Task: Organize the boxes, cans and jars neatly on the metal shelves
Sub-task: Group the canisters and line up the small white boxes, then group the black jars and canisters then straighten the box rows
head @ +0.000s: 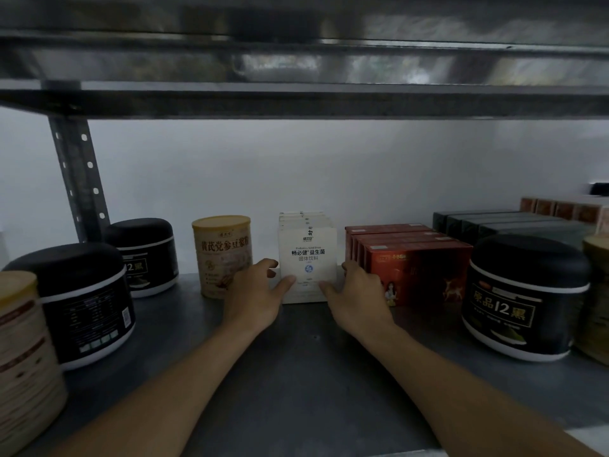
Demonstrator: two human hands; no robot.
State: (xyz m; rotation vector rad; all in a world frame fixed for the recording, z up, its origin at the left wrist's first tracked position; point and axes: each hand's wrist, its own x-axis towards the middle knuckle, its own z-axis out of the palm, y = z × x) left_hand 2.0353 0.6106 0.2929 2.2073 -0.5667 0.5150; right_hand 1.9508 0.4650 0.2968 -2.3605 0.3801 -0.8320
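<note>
A row of white boxes stands upright at the middle of the metal shelf, packed front to back, the front one facing outward with blue and black print. Just to their right sits a tight row of red boxes, also upright. Left of the white ones stands a tan can with a yellow lid. Further left are two black jars, one behind the other, and a striped beige can at the near left edge. A third black jar stands at the right, with dark flat boxes lined up behind it.
</note>
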